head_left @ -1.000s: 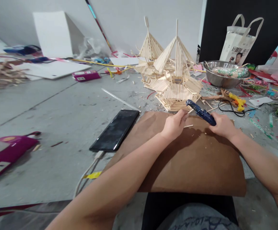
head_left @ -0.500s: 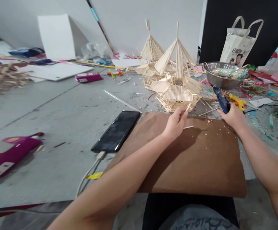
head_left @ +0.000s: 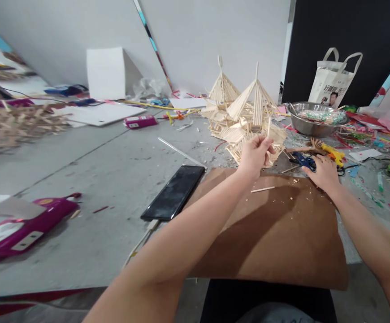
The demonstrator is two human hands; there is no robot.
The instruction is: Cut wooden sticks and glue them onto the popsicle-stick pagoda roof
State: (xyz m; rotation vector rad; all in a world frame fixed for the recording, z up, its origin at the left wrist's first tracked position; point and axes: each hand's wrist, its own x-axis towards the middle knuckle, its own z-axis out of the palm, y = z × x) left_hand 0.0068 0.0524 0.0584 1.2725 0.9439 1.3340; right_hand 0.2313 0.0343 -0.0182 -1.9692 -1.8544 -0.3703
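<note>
My left hand (head_left: 256, 154) is closed in a pinch on a short wooden stick (head_left: 269, 127), which points upward in front of the stick-built model (head_left: 237, 134). The model has two pointed roofs, and my hand hides part of its lower front. To the right, the blue hand cutter (head_left: 302, 160) lies low on the table, its near end beside my right thumb. My right hand (head_left: 322, 172) rests flat beside it with fingers stretched out. Another short stick (head_left: 262, 189) lies on the brown board (head_left: 282, 242) below my left hand.
A phone (head_left: 175, 192) with a cable lies left of the board. Beyond my right hand are a yellow glue gun (head_left: 332, 154) and a metal bowl (head_left: 316, 128) holding wrapped items. Purple power strips (head_left: 52, 208) and a stick pile (head_left: 23, 128) occupy the left; scraps litter the right.
My right hand has lowered the blue cutter to the table and loosened its fingers. My left hand has risen in front of the model, its stick turned more upright. The view has tilted up slightly.
</note>
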